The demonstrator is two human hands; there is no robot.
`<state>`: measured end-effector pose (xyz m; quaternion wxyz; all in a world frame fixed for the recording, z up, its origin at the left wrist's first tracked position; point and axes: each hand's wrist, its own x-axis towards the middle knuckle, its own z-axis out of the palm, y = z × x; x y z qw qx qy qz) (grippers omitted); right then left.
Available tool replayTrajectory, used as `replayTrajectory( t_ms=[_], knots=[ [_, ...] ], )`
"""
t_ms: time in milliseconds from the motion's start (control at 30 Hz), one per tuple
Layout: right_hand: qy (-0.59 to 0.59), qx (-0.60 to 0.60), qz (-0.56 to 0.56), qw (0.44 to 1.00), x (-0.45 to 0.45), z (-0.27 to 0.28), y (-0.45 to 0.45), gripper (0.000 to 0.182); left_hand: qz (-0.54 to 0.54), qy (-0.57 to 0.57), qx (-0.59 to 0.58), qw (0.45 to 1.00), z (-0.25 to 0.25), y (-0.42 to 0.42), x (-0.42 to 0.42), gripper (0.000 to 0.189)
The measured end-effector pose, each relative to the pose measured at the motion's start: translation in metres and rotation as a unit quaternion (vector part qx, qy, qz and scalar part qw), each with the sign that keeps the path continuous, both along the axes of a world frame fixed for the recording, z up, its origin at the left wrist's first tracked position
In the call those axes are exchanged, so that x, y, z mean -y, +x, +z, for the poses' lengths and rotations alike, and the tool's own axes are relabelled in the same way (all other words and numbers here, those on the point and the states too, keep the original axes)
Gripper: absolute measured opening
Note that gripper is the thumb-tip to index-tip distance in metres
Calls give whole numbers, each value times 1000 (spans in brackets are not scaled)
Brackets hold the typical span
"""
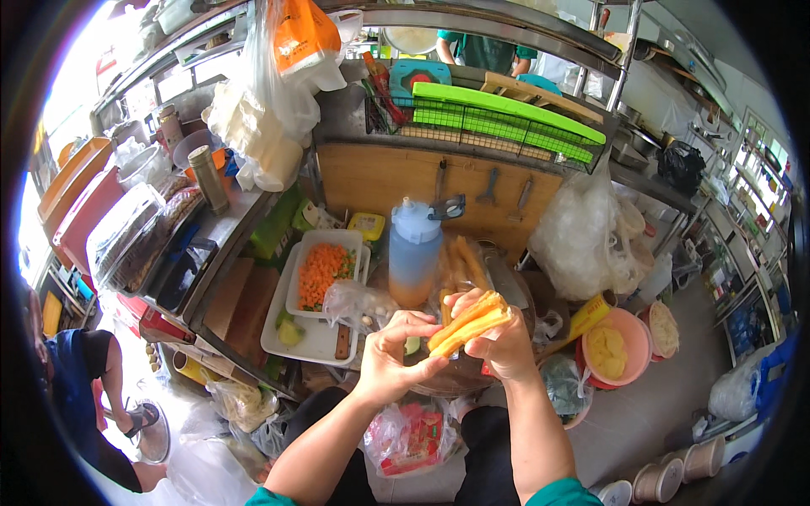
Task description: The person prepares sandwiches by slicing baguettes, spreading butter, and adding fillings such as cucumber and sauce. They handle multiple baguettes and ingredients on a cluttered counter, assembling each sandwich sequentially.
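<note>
Between my hands is a piece of golden fried dough stick (469, 324), held up over a round wooden board (443, 377). My left hand (395, 351) pinches its left end between thumb and fingers. On its right end, my right hand (506, 346) grips from behind, with the thumb in front. More fried dough sticks (467, 262) lie in a clear plastic bag just beyond. A blue water bottle (414, 253) with a flip lid stands behind my left hand. To its left, a white tub (324, 272) holds diced carrot with some green pieces, beside a knotted clear bag (361, 302).
Under the tub sits a white tray (310, 345) with a wooden-handled tool (342, 342). A pink bucket (633, 348) of yellow food stands at right, near a large plastic bag (582, 234). A steel counter (234, 221) flanks the left. Two other people (487, 54) (95, 392) are partly visible.
</note>
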<state>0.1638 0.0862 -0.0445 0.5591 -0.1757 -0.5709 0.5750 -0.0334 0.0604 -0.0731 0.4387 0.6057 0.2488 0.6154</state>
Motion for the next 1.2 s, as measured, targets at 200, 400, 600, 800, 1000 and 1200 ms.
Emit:
replayTrajectory(
  t_ms=[200,400,600,800,1000,1200],
  knots=[
    [15,14,-15,1000,3,4,-1,50,-2,9,-5,1000,1,0,1,34],
    [77,41,-44,995,0,5,-2,37,-11,0,-8,1000,-2,2,1,31],
    [85,57,-65,993,0,10,-4,32,-34,-15,-32,999,-1,0,-1,31],
    [71,55,-66,994,2,9,-5,33,-34,-30,-36,998,0,1,2,31],
    [60,46,-58,995,0,6,-4,37,-26,-33,-46,998,1,1,1,30],
    [21,37,-28,999,-1,-1,-6,57,-26,-55,11,998,-5,-3,-1,30]
  ],
)
